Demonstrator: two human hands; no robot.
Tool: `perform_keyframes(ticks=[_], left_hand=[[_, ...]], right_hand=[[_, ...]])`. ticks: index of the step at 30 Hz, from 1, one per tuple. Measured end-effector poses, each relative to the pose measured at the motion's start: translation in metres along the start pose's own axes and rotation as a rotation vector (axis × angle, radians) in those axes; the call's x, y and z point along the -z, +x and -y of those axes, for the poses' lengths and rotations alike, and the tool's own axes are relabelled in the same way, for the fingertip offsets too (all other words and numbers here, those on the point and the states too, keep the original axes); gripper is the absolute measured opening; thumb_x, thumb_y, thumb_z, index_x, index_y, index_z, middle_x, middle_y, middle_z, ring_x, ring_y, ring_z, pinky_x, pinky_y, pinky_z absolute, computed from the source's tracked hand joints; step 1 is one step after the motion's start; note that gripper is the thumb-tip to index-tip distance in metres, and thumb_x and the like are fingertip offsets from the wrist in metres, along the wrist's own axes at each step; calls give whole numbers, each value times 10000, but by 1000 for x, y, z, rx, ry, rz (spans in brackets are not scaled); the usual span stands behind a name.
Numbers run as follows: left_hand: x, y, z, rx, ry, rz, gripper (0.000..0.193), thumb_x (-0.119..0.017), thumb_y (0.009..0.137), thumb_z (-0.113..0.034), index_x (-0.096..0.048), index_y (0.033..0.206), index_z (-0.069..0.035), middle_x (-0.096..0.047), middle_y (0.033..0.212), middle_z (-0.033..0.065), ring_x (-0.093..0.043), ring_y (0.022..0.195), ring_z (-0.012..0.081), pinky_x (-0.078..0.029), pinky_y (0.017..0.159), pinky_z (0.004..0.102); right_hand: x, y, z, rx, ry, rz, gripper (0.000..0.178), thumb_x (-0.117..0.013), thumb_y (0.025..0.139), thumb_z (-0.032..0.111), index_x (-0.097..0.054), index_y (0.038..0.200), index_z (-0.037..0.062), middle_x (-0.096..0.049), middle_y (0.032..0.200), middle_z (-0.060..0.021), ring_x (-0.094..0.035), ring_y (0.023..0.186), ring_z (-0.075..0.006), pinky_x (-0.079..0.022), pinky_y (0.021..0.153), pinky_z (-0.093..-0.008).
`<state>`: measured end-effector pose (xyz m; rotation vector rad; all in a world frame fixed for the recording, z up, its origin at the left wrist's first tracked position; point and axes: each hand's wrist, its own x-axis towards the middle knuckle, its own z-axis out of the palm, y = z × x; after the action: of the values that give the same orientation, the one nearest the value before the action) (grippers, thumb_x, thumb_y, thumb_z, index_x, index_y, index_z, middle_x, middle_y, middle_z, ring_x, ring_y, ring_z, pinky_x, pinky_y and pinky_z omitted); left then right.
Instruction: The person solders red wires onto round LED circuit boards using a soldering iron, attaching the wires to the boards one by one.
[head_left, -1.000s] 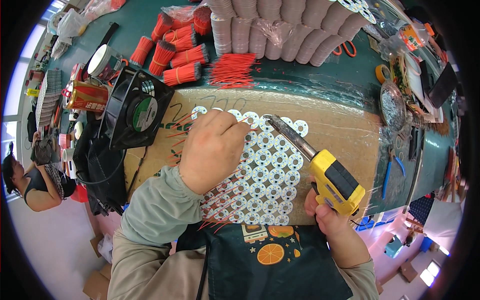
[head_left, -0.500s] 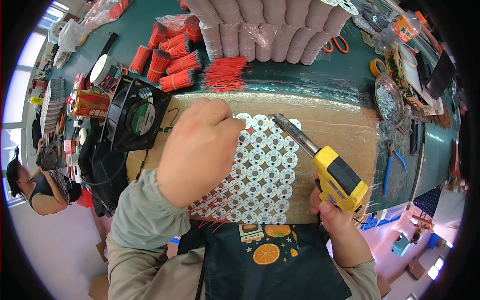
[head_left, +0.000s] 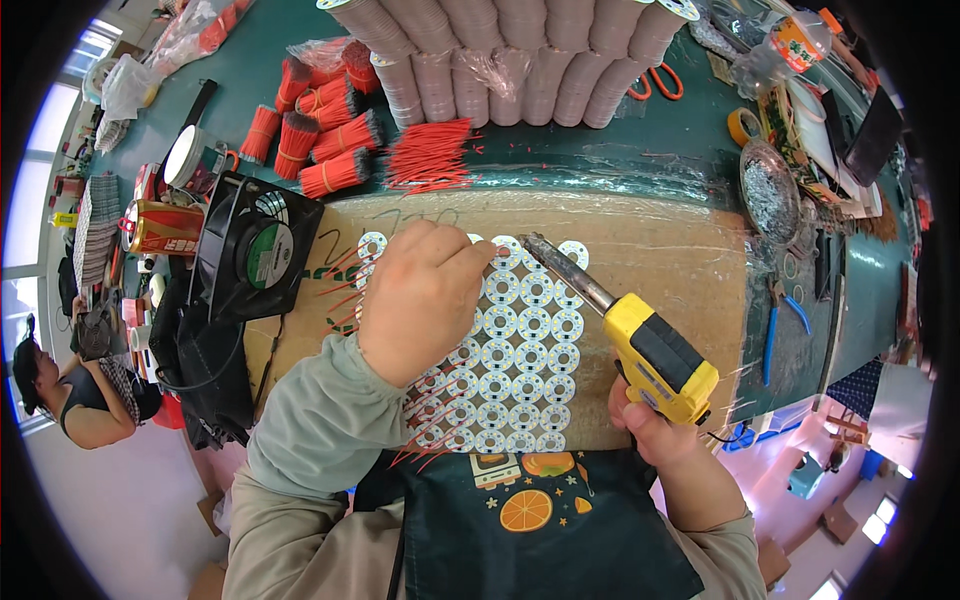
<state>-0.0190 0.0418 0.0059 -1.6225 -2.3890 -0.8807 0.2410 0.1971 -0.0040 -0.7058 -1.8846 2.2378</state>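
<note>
Rows of small white round LED boards [head_left: 534, 323] lie on a brown board [head_left: 660, 260] in front of me. Thin red wires [head_left: 340, 285] stick out from boards at the left and near edges. Over the far row, my left hand [head_left: 422, 300] is closed in a pinch, with a bit of red wire at its fingertips; the hand hides several boards beneath it. My right hand [head_left: 655, 430] grips a yellow and black soldering gun [head_left: 660, 355] from below. Its dark metal tip points to the upper left, close to a far-row board and to my left fingertips.
A black fan [head_left: 255, 245] stands at the left, beside a can [head_left: 165, 228] and a mug [head_left: 195, 160]. Behind are red wire bundles [head_left: 330, 135], loose red wires [head_left: 430, 155] and tall board stacks [head_left: 520, 80]. Pliers [head_left: 775, 330] and a metal dish [head_left: 770, 190] lie right.
The view has shifted a little. My left hand has moved right relative to the boards, uncovering wired boards at the far left. The soldering gun tip stays at the far row.
</note>
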Motion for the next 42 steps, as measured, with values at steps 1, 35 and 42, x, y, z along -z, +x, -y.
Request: perform_keyframes(ticks=[1,35,42], left_hand=[[0,0,0,-6,-7,1,220,-723,732,18,-719,942,-48,-638,839,76,-611,782,281,-507,691,395],[-1,-3,2,-8,-5,-5,197,-719,719,21,-699,908,-30,-597,833,93,-584,791,294,-500,711,398],[-4,-5,4,-6,-7,-18,190,-722,718,17,-697,901,-31,-598,832,91,-583,792,293,-498,716,399]], right_hand=[[0,0,0,-8,0,16,680,-755,857,319,-464,1351,-48,-521,725,-23,-506,615,-131,-423,545,-277],[-5,1,-1,-37,-82,-15,529,-777,838,368,-566,1164,10,-536,717,-19,-503,613,-105,-407,530,-255],[-6,2,0,-4,-74,-20,643,-775,837,359,-534,1293,-26,-523,700,-23,-490,594,-110,-383,522,-249]])
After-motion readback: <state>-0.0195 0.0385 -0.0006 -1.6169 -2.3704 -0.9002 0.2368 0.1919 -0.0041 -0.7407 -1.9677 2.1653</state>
